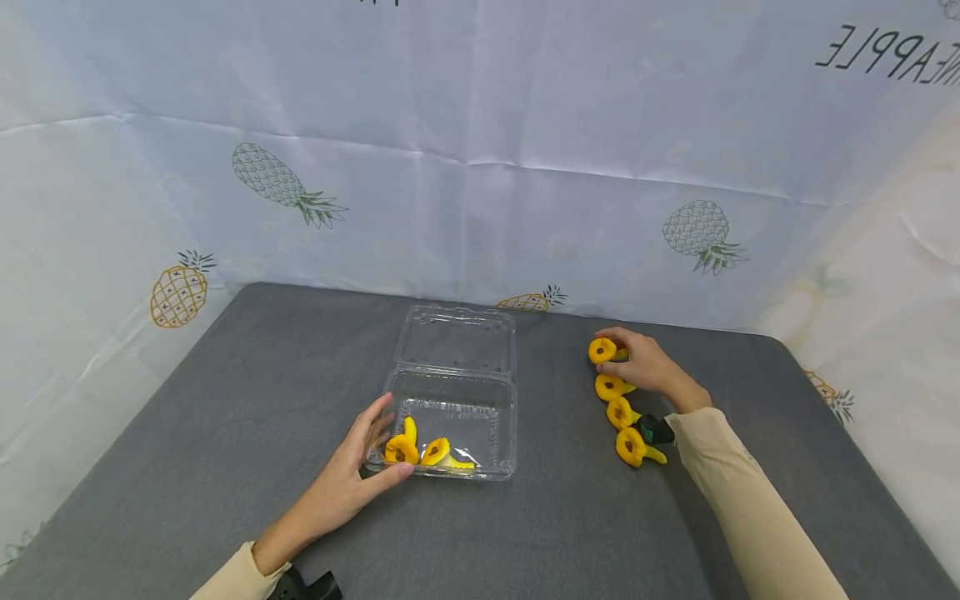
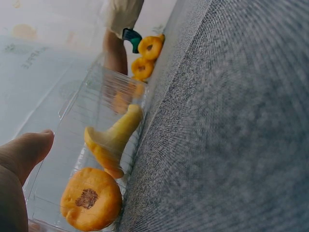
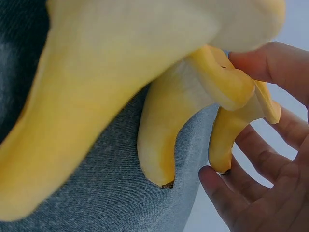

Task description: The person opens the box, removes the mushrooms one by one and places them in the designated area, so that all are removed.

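Four yellow pieces [image 1: 619,400] lie in a row on the mat [image 1: 225,433]. The right hand [image 1: 647,364] covers the farthest piece [image 1: 602,350], fingers curled loosely around it; its wrist view shows them cupping it. The left hand [image 1: 352,479] rests against the box [image 1: 480,417], fingers straight, thumb at its front edge. Two pieces [image 1: 420,450] lie inside; the left wrist view shows them through the clear wall.

Yellow bananas [image 1: 621,412], clear plastic container [image 1: 455,392], grey table [image 1: 225,417], pineapple-printed white backdrop [image 1: 480,150].
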